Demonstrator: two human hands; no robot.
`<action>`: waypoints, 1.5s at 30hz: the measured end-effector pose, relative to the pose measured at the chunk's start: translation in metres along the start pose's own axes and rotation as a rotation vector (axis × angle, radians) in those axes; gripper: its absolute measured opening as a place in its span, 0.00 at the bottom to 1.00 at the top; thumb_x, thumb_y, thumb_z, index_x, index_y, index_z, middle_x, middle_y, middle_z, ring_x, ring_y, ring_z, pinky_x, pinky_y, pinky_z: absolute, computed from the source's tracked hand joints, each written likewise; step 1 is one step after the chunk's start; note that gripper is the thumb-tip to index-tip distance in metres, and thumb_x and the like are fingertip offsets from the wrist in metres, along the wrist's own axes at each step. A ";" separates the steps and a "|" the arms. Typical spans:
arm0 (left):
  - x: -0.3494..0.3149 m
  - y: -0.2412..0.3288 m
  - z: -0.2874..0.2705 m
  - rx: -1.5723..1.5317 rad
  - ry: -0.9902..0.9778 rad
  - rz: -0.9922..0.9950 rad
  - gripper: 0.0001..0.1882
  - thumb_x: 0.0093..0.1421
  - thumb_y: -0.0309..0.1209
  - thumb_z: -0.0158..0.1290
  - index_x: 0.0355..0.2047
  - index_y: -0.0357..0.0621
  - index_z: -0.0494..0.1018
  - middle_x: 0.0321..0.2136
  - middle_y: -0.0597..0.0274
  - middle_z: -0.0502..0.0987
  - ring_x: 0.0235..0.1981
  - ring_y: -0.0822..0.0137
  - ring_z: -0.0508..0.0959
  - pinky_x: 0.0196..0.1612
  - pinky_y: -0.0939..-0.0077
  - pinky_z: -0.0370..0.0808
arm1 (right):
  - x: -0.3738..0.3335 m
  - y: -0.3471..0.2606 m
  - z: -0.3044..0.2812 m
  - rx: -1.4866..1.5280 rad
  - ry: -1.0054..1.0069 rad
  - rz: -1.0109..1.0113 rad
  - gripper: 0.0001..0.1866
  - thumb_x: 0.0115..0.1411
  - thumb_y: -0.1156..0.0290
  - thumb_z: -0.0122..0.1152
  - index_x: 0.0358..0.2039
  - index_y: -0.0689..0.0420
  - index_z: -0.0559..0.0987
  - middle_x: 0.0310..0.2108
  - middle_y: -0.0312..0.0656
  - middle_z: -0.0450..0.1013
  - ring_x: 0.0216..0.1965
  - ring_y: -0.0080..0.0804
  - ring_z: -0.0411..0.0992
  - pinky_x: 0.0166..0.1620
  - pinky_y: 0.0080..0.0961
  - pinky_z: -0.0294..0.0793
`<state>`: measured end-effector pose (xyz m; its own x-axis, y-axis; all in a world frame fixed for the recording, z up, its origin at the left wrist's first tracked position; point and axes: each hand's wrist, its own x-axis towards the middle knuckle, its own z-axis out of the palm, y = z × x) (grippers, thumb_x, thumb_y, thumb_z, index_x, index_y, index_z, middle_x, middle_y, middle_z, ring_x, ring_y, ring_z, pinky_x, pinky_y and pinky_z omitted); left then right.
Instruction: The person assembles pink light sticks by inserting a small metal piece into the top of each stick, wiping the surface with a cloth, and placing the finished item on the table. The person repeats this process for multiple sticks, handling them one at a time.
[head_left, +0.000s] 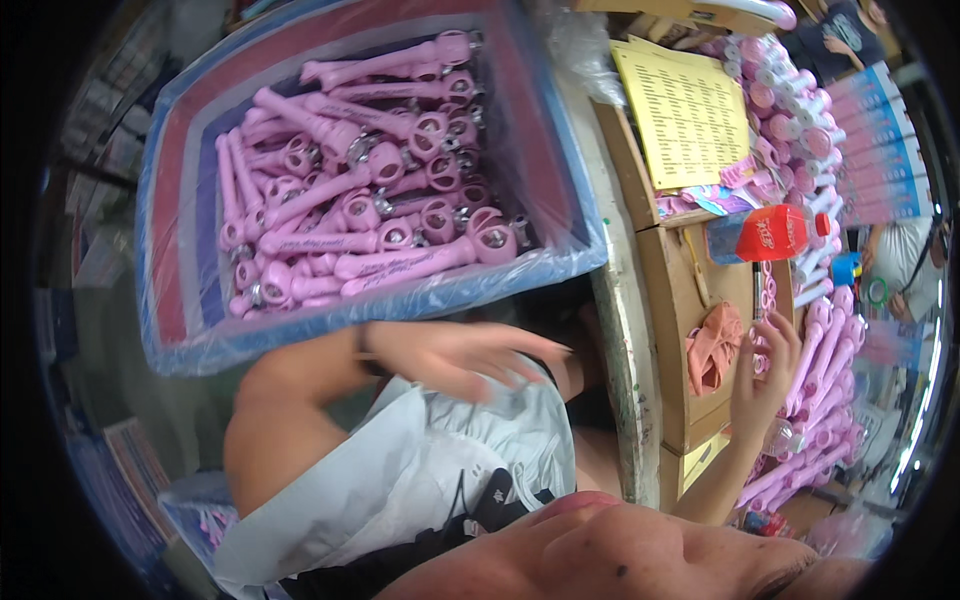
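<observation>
My left hand [460, 360], smeared by motion, hangs in the air with fingers stretched out and nothing visible in it. It is just below the near rim of a plastic-lined bin [375, 345] and wears a dark wristband. Inside the bin lie many pink plastic stick toys [330, 195] with round, cage-like heads. On the right, my right hand [765, 375] is over the edge of a cardboard box [690, 310], its fingers loosely bent and apart. Small pink ring-shaped parts [768, 290] lie close to its fingertips; whether it touches one cannot be made out.
An orange-pink cloth [713, 348] and a thin wooden-handled tool [697, 270] lie in the box. Beyond it are a red-and-clear bottle [765, 233], a yellow printed sheet [690, 115] and stacked pink sticks [825, 360]. A worn table edge [625, 330] runs beside the bin. Other people are farther right.
</observation>
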<state>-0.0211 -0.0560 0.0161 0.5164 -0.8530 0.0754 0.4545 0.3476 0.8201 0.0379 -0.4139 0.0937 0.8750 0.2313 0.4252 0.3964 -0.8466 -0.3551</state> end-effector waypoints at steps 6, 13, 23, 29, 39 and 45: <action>-0.102 0.048 -0.169 0.784 0.753 -0.228 0.15 0.60 0.25 0.49 0.48 0.37 0.68 0.39 0.62 0.74 0.43 0.72 0.73 0.47 0.78 0.70 | -0.006 0.009 0.014 -0.047 -0.178 0.091 0.08 0.52 0.80 0.58 0.34 0.60 0.75 0.39 0.47 0.71 0.35 0.39 0.73 0.35 0.26 0.73; -0.143 0.026 -0.417 1.959 0.829 -1.387 0.33 0.51 0.38 0.52 0.58 0.49 0.59 0.56 0.50 0.64 0.56 0.51 0.65 0.55 0.62 0.66 | -0.037 0.018 -0.021 -0.183 -0.220 0.280 0.06 0.52 0.74 0.58 0.32 0.58 0.76 0.33 0.44 0.73 0.32 0.38 0.73 0.33 0.28 0.73; -0.132 0.021 -0.371 2.295 1.145 -0.983 0.26 0.48 0.41 0.59 0.47 0.49 0.66 0.43 0.58 0.73 0.46 0.57 0.72 0.57 0.38 0.52 | -0.042 0.070 0.034 -0.071 -0.140 0.553 0.16 0.53 0.59 0.59 0.33 0.60 0.77 0.29 0.48 0.73 0.31 0.41 0.73 0.35 0.32 0.71; -0.162 0.066 -0.262 2.322 1.214 -0.684 0.27 0.49 0.46 0.58 0.43 0.41 0.69 0.30 0.51 0.74 0.34 0.51 0.75 0.43 0.63 0.70 | -0.026 0.093 -0.016 0.207 0.307 0.525 0.10 0.55 0.67 0.55 0.30 0.61 0.75 0.28 0.41 0.73 0.31 0.31 0.73 0.34 0.27 0.70; -0.051 0.031 -0.022 0.504 1.109 0.178 0.22 0.57 0.40 0.55 0.46 0.39 0.65 0.23 0.62 0.73 0.18 0.73 0.72 0.20 0.84 0.70 | -0.058 0.099 -0.024 0.679 0.191 0.678 0.10 0.62 0.69 0.44 0.27 0.61 0.70 0.26 0.40 0.71 0.27 0.28 0.71 0.31 0.20 0.70; 0.107 -0.016 0.049 0.416 0.622 0.005 0.25 0.51 0.26 0.60 0.48 0.39 0.63 0.27 0.65 0.71 0.22 0.75 0.73 0.25 0.82 0.72 | -0.037 0.065 -0.074 1.346 0.671 0.383 0.13 0.65 0.68 0.42 0.31 0.62 0.72 0.27 0.41 0.74 0.26 0.25 0.73 0.29 0.19 0.71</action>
<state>-0.0089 -0.1716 0.0384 0.8889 -0.4315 -0.1538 0.2030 0.0701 0.9767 0.0105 -0.5125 0.1167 0.8443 -0.4515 0.2887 0.4561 0.3225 -0.8294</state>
